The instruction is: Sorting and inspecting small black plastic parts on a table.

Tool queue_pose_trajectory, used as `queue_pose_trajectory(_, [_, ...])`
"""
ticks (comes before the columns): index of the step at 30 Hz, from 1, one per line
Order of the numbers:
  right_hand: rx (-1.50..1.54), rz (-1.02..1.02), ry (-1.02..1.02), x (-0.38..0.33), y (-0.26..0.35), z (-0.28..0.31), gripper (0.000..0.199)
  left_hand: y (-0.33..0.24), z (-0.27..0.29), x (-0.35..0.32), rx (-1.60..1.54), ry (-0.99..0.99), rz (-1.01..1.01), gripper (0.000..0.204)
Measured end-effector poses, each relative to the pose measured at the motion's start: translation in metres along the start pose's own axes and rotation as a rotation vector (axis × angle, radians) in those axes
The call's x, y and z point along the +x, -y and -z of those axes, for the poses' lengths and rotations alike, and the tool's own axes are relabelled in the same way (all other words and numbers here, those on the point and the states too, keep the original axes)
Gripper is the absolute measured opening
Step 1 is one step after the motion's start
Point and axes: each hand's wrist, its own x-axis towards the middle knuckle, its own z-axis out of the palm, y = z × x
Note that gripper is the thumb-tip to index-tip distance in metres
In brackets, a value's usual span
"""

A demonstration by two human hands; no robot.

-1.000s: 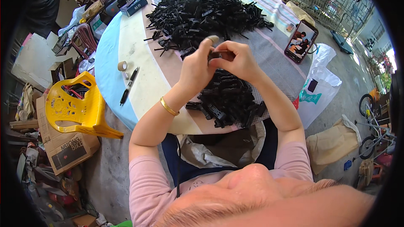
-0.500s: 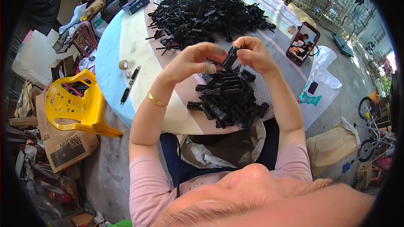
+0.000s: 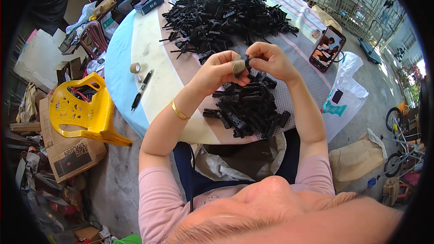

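Note:
Over the table, both my hands meet at a small black plastic part, mostly hidden by fingers. My left hand is closed on its left side, with a tan wrapping around the thumb. The fingers of my right hand pinch the same part from the right. Just below them, a smaller heap of black plastic parts lies near the table's front edge. A far larger heap of loose black pieces spreads beyond my hands.
A round table with a striped cloth bears a pen, a tape roll and a box. At its right edge stand a phone and a white bag. A yellow chair is at left.
My left hand has moved right and closed on the black part, its fingers now touching it. The part has turned and is more covered. My right hand stays nearly in place.

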Motion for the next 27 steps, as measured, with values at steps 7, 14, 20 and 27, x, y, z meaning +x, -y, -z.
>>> queue_pose_trajectory(7, [-0.135,-0.014,-0.317,0.002,-0.009,-0.009,0.012,0.01,-0.007,0.006,0.496,-0.335,-0.425,0.012])
queue_pose_trajectory(14, [-0.348,-0.02,-0.315,0.004,-0.003,-0.019,0.01,0.012,-0.012,0.003,0.68,-0.406,-0.506,0.021])
queue_pose_trajectory(20, [-0.36,0.0,-0.277,0.003,0.001,-0.015,0.01,0.016,-0.01,0.005,0.746,-0.456,-0.561,0.021])
queue_pose_trajectory(27, [-0.203,-0.151,-0.291,0.002,0.006,-0.021,0.011,0.012,-0.009,0.002,0.99,-0.455,-0.588,0.017])
